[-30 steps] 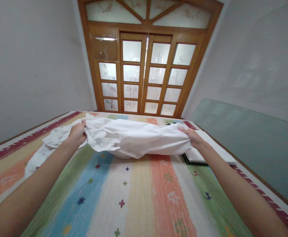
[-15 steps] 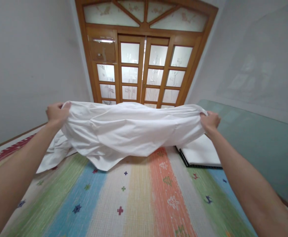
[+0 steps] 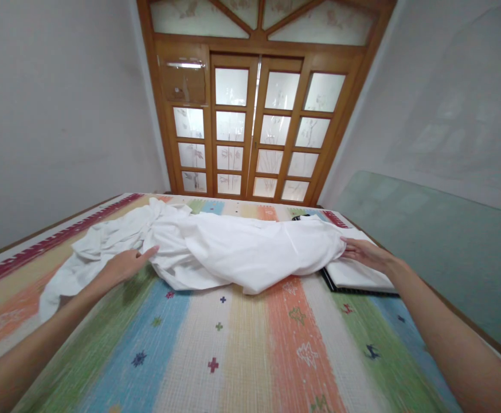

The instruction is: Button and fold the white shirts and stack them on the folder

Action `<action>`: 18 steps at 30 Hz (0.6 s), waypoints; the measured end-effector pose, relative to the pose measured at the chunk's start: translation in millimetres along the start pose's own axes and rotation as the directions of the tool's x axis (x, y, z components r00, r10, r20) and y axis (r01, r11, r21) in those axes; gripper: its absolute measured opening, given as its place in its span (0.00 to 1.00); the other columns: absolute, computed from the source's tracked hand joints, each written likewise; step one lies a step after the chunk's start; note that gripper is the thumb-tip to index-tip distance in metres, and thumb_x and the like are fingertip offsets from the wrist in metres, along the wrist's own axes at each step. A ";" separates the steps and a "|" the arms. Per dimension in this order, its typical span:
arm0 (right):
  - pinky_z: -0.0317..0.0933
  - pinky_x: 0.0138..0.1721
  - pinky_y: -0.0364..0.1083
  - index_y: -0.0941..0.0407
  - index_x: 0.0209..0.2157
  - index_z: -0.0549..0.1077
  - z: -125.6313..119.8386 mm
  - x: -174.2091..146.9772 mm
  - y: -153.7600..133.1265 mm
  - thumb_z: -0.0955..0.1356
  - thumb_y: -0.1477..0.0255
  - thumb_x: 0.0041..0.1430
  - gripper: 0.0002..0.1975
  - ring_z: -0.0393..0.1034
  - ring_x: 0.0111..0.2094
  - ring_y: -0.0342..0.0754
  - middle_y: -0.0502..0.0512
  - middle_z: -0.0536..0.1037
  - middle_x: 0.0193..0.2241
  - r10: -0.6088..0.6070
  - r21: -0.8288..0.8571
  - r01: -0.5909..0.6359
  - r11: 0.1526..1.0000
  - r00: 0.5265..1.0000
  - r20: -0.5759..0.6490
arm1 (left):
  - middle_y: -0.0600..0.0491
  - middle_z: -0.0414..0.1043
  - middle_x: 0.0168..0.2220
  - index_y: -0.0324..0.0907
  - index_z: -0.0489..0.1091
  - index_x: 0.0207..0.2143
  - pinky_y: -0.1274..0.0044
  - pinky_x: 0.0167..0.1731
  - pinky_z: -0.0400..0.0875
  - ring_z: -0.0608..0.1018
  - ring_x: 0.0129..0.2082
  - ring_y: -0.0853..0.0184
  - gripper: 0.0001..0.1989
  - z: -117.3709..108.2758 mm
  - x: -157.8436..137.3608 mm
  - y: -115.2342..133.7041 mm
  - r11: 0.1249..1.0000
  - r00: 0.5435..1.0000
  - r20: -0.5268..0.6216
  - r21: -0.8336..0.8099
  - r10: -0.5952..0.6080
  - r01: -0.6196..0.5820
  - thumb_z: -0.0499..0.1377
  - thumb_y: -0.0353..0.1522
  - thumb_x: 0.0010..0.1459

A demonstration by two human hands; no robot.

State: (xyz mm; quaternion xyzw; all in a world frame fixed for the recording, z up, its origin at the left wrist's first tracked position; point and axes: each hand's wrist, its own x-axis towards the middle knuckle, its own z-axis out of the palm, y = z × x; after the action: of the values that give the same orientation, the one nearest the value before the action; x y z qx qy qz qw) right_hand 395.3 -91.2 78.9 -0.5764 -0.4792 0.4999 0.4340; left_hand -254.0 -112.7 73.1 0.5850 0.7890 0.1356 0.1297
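Note:
A crumpled white cloth (image 3: 250, 249), garment-like but of a kind I cannot make out, lies across the striped cover in front of me. A more rumpled part of it (image 3: 108, 232) trails off to the left. My left hand (image 3: 128, 265) rests at the cloth's near left side, thumb stretched out and no grip showing; some of its fingers are hidden. At the right end, my right hand (image 3: 366, 253) has its fingers extended, their tips touching the cloth's edge. It is open.
Just right of the cloth, partly under my right hand, is a flat white piece (image 3: 357, 275) on a black-edged base (image 3: 330, 281). The multicoloured striped cover (image 3: 242, 355) spreads beneath everything. A pale green panel (image 3: 431, 241) stands along the right; wooden glazed doors (image 3: 254, 126) are behind.
The white cloth, held up stretched between both hands before, has come down onto the cover. Both hands have lowered and loosened; the left one has moved inward.

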 end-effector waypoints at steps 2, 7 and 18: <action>0.70 0.48 0.51 0.58 0.32 0.78 4.3 -9.6 8.3 0.76 0.68 0.44 0.12 0.76 0.41 0.54 0.62 0.81 0.36 -0.010 -0.052 0.015 0.999 0.996 0.090 | 0.42 0.78 0.35 0.41 0.74 0.27 0.63 0.42 0.71 0.78 0.42 0.48 0.27 12.6 -6.2 -4.7 0.955 0.992 0.110 -0.296 0.054 -0.019 0.56 0.56 0.49; 0.71 0.41 0.47 0.57 0.29 0.76 47.9 -15.7 11.1 0.76 0.70 0.44 0.10 0.75 0.36 0.50 0.57 0.81 0.33 -0.121 -0.021 0.121 0.992 0.993 0.017 | 0.47 0.79 0.39 0.42 0.76 0.36 0.71 0.38 0.76 0.79 0.42 0.57 0.19 32.8 -15.6 12.4 0.390 0.968 0.160 -0.918 0.195 0.073 0.70 0.37 0.39; 0.69 0.32 0.43 0.53 0.34 0.69 89.7 12.0 -47.7 0.71 0.62 0.49 0.13 0.73 0.32 0.45 0.49 0.76 0.29 -0.409 0.020 0.477 0.878 0.773 -0.485 | 0.55 0.78 0.34 0.38 0.71 0.38 0.80 0.35 0.73 0.78 0.34 0.69 0.18 6.9 5.1 65.3 0.316 0.988 -0.136 -0.943 -0.068 -0.108 0.60 0.22 0.41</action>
State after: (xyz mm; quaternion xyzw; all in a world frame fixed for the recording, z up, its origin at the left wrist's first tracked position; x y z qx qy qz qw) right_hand 301.2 -69.6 112.7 -0.5174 -0.4460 0.2623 0.6816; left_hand -194.9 -89.2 90.3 0.3961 0.5604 0.6165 0.3860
